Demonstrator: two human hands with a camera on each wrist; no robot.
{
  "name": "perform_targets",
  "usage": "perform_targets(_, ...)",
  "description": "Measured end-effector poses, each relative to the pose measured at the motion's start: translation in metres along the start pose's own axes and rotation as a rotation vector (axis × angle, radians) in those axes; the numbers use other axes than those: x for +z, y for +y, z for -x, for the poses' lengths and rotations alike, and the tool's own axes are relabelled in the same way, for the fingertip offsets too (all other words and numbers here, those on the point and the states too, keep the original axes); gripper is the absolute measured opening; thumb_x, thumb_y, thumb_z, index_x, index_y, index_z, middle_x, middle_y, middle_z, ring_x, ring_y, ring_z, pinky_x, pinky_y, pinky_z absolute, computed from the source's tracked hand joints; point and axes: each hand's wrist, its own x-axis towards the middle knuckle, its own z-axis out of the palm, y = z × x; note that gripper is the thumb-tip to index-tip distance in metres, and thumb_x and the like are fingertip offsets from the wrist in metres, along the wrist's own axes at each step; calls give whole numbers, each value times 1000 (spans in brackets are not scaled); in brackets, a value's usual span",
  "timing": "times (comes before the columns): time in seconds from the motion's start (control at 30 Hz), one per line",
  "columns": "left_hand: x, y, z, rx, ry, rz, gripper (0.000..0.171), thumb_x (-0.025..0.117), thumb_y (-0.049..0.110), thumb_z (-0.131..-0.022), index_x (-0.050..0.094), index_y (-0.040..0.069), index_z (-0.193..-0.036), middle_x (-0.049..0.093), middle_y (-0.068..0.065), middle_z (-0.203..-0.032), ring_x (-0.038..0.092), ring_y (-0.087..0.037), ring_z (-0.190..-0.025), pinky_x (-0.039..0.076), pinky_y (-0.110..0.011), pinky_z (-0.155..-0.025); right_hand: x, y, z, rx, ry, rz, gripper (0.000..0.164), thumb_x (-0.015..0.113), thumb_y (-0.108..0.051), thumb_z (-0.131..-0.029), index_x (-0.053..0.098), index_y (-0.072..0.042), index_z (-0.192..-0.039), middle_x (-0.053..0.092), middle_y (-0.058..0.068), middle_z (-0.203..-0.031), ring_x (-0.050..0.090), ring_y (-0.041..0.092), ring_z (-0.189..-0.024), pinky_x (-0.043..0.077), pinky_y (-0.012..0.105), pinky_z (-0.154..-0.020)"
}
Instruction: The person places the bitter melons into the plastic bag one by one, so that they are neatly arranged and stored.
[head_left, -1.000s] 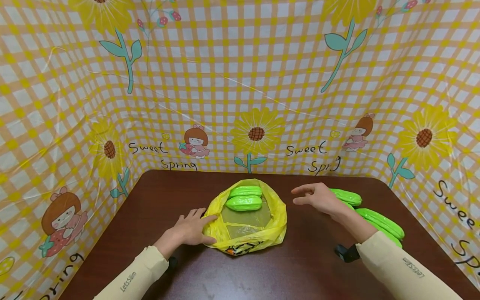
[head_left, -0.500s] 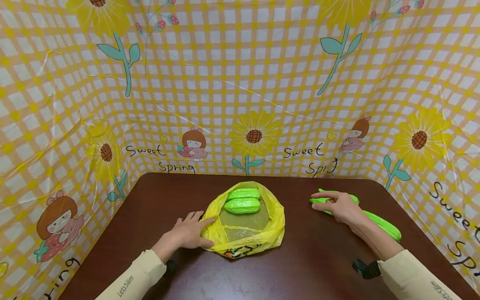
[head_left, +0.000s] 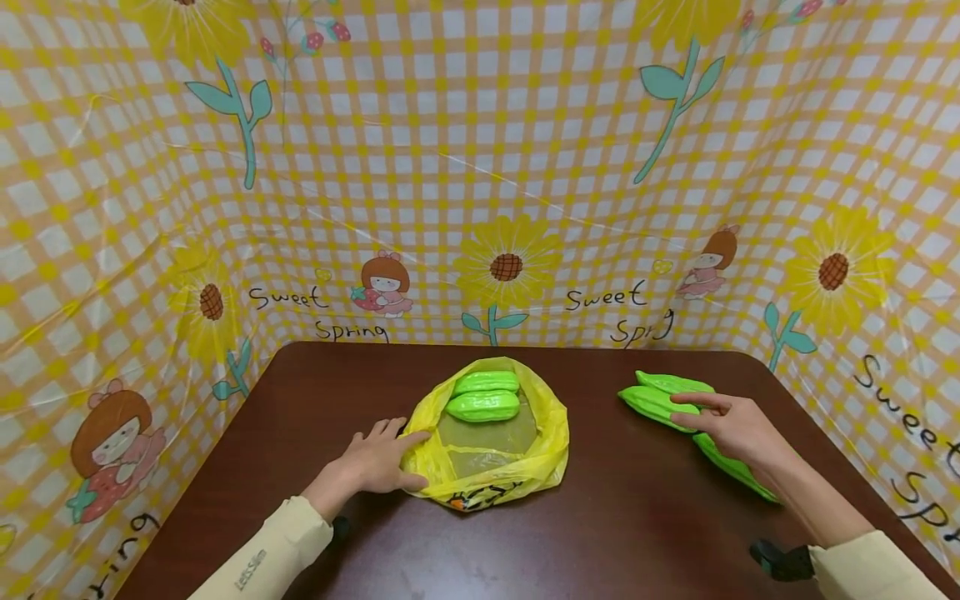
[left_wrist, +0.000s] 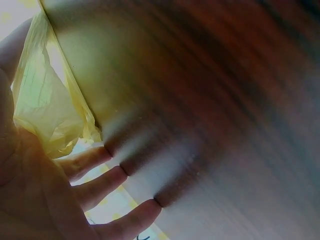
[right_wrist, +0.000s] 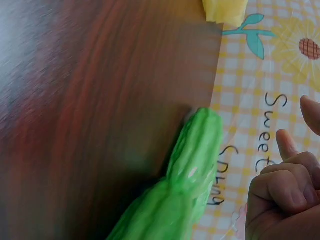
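Note:
In the head view, a yellow plastic bag (head_left: 551, 467) lies mouth up on the table, with two ridged green gourds (head_left: 483, 407) inside. My left hand (head_left: 372, 460) rests at the bag's left side, index finger and thumb spread against its rim. Its other fingertips touch the table in the left wrist view. Over the loose gourds at the right, my right hand (head_left: 731, 425) holds nothing; thumb and index finger reach out apart and the other fingers curl loosely. Two gourds (head_left: 656, 407) lie side by side beyond it. Another gourd (head_left: 723, 467) lies partly hidden beneath it.
The dark brown table (head_left: 600, 533) ends at a checkered cloth (head_left: 510, 167) with printed sunflowers, which hangs at the back and both sides. Black devices (head_left: 780, 560) sit at the wrists.
My right hand has moved right, away from the bag, passing over the far pair of gourds to the nearer gourd. My left hand stays at the bag's rim.

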Motion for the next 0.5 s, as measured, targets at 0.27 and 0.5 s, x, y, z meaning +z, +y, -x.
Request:
perform_targets(0.27,-1,5,0,-14,5,6,77,72,57,-87,45,30,-153,30,-17,-161,27,-41,-148,26,-71,-109,-16,23,9,84,32,-33,71,72,-46,-92,52,-5,-146,23,-11,-51,18,11,-47,33,40,-49)
perform_targets(0.5,-6,5,1,-6,-3,21,77,72,54,-88,43,27,-154,28,-18,-162,25,-43,-149,22,-72,-111,-29,41,18,127,53,-65,64,74,-52,-88,57,-19,-141,23,-12,-52,19,11,-47,32,40,-46)
